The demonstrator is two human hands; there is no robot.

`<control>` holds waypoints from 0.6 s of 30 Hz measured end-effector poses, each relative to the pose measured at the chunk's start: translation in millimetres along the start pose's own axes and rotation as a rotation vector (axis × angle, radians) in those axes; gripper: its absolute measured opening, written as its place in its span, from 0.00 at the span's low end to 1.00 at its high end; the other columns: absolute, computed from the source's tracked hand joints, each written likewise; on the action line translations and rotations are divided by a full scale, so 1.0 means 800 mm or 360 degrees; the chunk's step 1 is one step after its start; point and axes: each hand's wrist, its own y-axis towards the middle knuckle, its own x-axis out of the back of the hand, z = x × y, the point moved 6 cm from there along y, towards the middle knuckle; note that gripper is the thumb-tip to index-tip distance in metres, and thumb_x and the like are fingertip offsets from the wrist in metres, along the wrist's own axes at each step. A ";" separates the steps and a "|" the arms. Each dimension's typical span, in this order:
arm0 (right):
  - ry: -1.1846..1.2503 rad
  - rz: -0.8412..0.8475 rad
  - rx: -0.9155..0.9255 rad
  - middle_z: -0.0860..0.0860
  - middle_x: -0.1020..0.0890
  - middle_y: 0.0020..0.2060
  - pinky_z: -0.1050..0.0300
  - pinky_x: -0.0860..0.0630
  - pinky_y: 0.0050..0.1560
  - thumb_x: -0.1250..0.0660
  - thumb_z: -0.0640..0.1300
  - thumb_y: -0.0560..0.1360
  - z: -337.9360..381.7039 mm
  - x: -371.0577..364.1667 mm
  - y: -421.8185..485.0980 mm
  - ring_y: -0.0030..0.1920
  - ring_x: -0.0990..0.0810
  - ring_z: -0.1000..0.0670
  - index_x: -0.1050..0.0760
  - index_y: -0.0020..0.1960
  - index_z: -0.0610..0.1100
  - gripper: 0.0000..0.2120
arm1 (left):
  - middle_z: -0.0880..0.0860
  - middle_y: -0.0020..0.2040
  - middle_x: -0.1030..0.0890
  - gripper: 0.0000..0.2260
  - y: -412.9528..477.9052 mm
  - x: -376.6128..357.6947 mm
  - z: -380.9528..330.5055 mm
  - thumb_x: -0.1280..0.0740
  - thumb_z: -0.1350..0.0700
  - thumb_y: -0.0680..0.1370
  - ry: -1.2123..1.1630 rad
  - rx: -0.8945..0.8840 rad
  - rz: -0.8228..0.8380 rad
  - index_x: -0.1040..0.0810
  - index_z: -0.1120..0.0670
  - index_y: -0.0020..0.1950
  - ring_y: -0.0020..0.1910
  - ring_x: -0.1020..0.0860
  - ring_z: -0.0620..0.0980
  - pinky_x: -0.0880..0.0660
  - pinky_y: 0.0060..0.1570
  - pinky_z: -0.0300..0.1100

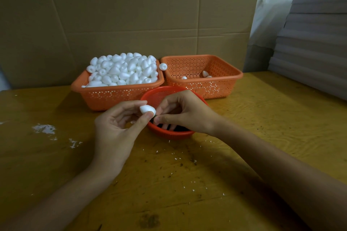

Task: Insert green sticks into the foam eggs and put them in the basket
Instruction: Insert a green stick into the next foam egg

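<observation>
Your left thumb and fingertips [148,115] pinch the foam egg [147,109], one end turned toward 3 o'clock. Your right hand [180,112] has thumb and forefinger closed together right at that end. Whether a green stick sits between them is hidden, so I cannot tell. Hold the left hand [114,127] steady and press straight along the egg's long axis, gently. The foam probably sheds, judging by the crumbs [176,158] on the table [187,174]. Both hands hover over the round red basket [169,134]. The heaped egg basket [112,97] sits at 11 o'clock. The nearly empty basket [221,88] at 1 o'clock is likely the egg's destination.
</observation>
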 end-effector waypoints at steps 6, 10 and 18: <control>0.0025 -0.0015 0.0031 0.45 0.12 0.45 0.48 0.14 0.43 0.26 0.38 0.78 0.000 0.000 0.001 0.42 0.12 0.44 0.16 0.52 0.39 0.04 | 0.49 0.51 0.12 0.12 -0.001 0.005 0.003 0.21 0.55 0.72 0.0006 0.0044 -0.0051 0.13 0.45 0.54 0.53 0.14 0.50 0.16 0.53 0.48; 0.0155 -0.0074 0.0038 0.42 0.12 0.45 0.55 0.16 0.40 0.27 0.37 0.79 0.001 0.004 0.001 0.40 0.13 0.45 0.17 0.53 0.37 0.04 | 0.49 0.51 0.12 0.10 -0.001 0.006 0.006 0.21 0.53 0.72 -0.0006 0.0091 -0.0088 0.13 0.44 0.52 0.55 0.14 0.50 0.17 0.55 0.53; 0.0016 -0.0099 0.0067 0.44 0.12 0.44 0.53 0.16 0.39 0.26 0.37 0.78 -0.003 0.003 0.002 0.40 0.12 0.45 0.17 0.52 0.37 0.05 | 0.49 0.52 0.12 0.14 0.000 0.004 0.005 0.21 0.57 0.72 -0.0001 0.0047 -0.0029 0.13 0.43 0.55 0.54 0.14 0.49 0.17 0.54 0.42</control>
